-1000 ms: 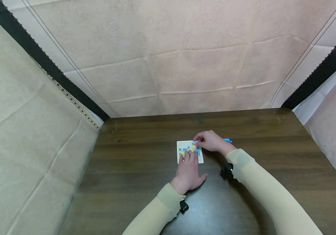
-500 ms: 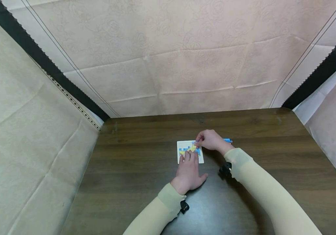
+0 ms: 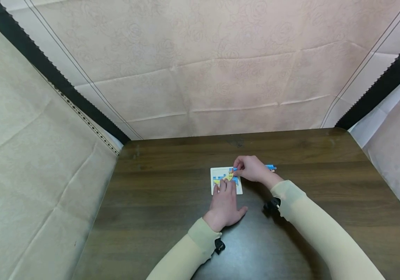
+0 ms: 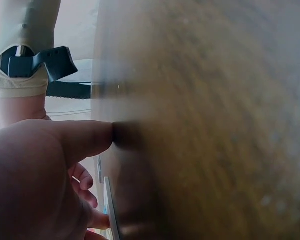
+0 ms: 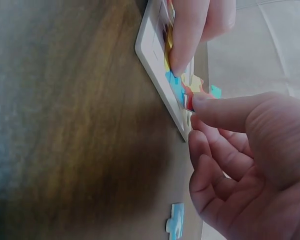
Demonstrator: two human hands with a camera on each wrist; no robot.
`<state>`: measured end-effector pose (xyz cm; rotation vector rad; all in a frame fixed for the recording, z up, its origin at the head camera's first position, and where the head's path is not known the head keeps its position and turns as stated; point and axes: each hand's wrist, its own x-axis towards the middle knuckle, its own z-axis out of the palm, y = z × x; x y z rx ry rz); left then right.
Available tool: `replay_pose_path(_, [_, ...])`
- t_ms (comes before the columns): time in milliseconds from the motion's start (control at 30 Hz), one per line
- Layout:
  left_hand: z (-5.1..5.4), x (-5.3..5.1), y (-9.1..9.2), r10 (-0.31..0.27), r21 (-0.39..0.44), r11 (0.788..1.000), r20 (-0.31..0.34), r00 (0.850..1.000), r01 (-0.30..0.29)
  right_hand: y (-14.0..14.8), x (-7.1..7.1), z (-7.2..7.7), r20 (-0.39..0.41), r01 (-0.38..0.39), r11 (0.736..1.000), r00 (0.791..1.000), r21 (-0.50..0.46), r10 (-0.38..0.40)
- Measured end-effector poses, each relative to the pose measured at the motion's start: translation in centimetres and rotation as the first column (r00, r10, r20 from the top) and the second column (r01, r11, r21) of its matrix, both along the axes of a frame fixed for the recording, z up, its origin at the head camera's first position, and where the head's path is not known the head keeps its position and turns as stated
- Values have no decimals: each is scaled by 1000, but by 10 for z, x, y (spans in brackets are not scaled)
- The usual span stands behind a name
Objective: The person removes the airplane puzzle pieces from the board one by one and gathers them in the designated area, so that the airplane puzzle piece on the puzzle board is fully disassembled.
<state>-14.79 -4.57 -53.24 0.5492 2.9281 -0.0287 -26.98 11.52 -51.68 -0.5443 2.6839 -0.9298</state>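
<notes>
A small white-framed jigsaw puzzle board (image 3: 215, 172) with a blue and yellow picture lies on the table. My left hand (image 3: 222, 206) rests on its near part, fingers extended over the picture and thumb spread onto the wood. At the board's far right corner, my right hand (image 3: 252, 168) pinches a colourful puzzle piece (image 5: 188, 101) between thumb and fingers; red shows beside the thumb in the right wrist view. That piece is partly hidden by the fingertips. The left wrist view shows the left hand (image 4: 35, 175) close up, with the board edge (image 4: 110, 205) beyond it.
Just right of the board, partly behind the right hand, lies a loose blue puzzle piece (image 3: 270, 167), also visible as a light blue piece (image 5: 176, 221) in the right wrist view. Pale cloth walls (image 3: 220, 77) border the brown wooden table (image 3: 165, 202) behind and at both sides.
My right hand has shifted slightly to the right at the board's far corner, still pinching the puzzle piece. The left hand and the board have stayed in place.
</notes>
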Motion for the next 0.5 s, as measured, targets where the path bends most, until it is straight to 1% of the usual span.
replay_pose_path(67, [1, 0, 0, 0, 5, 1000, 1, 1000, 0, 1, 2, 1, -14, -5, 1000, 1000, -9, 5])
replay_pose_path(233, [-2, -2, 0, -1, 14, 1000, 6, 1000, 1, 5, 7, 4, -39, -33, 999, 999, -25, 32])
replay_pose_path(333, [-2, -2, 1, -2, 9, 1000, 3, 1000, 2, 7, 7, 4, -38, -42, 999, 998, -34, 41])
replay_pose_path(500, [-3, -2, 1, -4, 10, 1000, -7, 1000, 4, 9, 6, 0, -15, -26, 998, 1000, -65, 25])
